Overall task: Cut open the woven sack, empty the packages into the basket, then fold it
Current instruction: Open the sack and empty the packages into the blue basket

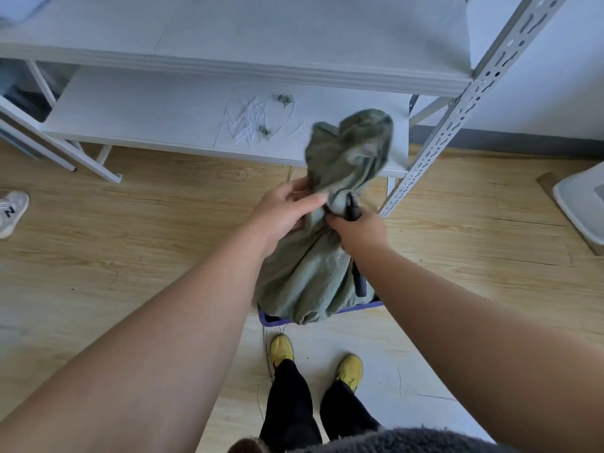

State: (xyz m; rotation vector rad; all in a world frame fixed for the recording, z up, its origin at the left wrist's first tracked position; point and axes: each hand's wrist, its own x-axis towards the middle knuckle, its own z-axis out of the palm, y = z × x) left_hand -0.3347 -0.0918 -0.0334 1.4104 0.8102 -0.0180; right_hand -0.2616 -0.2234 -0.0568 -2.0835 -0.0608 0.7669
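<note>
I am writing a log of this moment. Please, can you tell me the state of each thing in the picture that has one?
Woven sack: gathered at the neck, standing in the basket.
Basket: on the floor, mostly hidden by the sack.
Left hand: grips the sack's neck.
Right hand: holds a dark tool at the neck.
White strips: scattered on the lower shelf.

Around us: shelves, scraps, shoes

We see white strips littering the lower shelf at twelve o'clock, a grey sneaker at nine, yellow shoes at six.
</note>
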